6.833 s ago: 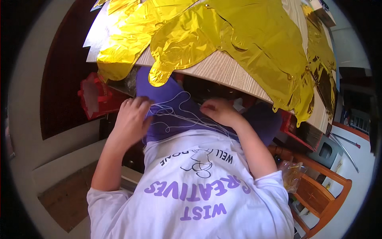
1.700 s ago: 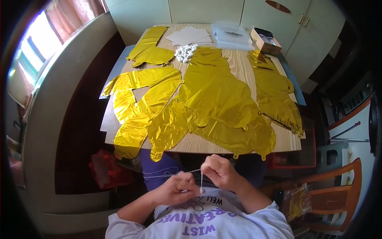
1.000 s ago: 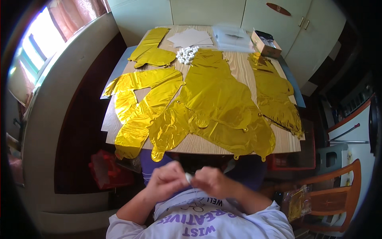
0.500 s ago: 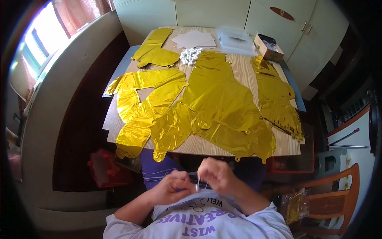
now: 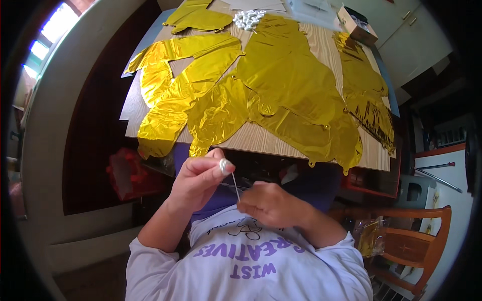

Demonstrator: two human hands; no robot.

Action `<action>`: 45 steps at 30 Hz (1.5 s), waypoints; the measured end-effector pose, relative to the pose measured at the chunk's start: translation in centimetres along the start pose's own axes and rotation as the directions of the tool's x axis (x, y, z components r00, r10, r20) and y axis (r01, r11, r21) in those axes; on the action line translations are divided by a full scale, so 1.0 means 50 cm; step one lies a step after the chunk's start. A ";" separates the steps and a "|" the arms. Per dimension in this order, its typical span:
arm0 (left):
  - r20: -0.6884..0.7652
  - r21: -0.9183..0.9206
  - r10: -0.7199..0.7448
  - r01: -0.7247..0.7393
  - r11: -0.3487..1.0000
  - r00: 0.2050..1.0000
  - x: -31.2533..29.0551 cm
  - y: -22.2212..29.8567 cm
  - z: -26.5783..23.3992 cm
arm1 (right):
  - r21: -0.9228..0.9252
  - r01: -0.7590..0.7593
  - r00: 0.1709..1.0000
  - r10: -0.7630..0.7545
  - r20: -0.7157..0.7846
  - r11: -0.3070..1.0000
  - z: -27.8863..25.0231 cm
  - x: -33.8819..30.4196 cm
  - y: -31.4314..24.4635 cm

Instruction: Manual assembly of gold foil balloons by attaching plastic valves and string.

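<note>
Up near the table's front edge, my left hand point(image 5: 197, 179) is closed, with a small coil of white string point(image 5: 224, 166) wound around its fingertips. A straight length of the string runs down from the coil to my right hand point(image 5: 271, 204). That hand is closed around the string in front of my shirt, its fingers slightly blurred. Flat gold foil balloons point(image 5: 296, 75) cover much of the wooden table just beyond my hands. At the back of the table sits a pile of small white coils point(image 5: 249, 20), similar in look to the one at my fingers.
A cardboard box point(image 5: 357, 25) and clear plastic sheeting point(image 5: 314, 12) lie at the far right of the table point(image 5: 129, 116). A red bag point(image 5: 133, 173) is below its left side. To my right stands a wooden chair point(image 5: 414, 243) with a clear packet point(image 5: 369, 236) hanging by it.
My left hand has risen toward the table edge, and the coil on its fingertips now shows. My right hand has turned and moved slightly lower. The view has tilted down.
</note>
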State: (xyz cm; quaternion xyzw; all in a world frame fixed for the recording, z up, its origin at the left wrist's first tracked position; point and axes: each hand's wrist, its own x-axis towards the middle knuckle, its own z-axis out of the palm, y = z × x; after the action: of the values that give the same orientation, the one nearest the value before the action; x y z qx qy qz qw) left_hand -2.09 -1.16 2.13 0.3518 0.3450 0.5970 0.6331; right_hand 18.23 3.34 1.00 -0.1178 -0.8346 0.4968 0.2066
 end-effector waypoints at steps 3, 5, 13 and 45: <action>-0.007 0.557 0.089 -0.070 0.827 0.996 -0.001 -0.018 0.007 | 0.105 0.032 0.998 -0.026 -0.050 0.994 -0.036 0.014 -0.033; 0.234 0.797 0.121 -0.261 0.544 0.965 -0.008 -0.033 -0.007 | 0.156 -0.043 0.969 0.079 -0.234 0.987 -0.065 0.018 -0.043; 0.013 0.508 0.162 -0.146 0.849 0.987 -0.013 0.001 0.004 | 0.102 -0.029 0.991 0.042 -0.126 0.994 0.001 0.000 0.001; -0.031 0.579 0.033 -0.008 0.816 0.999 -0.006 -0.033 0.000 | 0.174 0.031 0.988 -0.003 -0.156 0.984 0.005 -0.009 -0.009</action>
State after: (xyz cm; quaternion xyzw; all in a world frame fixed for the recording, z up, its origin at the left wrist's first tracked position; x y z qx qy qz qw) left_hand -1.25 -1.53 0.71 0.5190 0.5187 0.4779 0.4830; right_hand 18.54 2.76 1.21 -0.1301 -0.7699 0.5562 0.2846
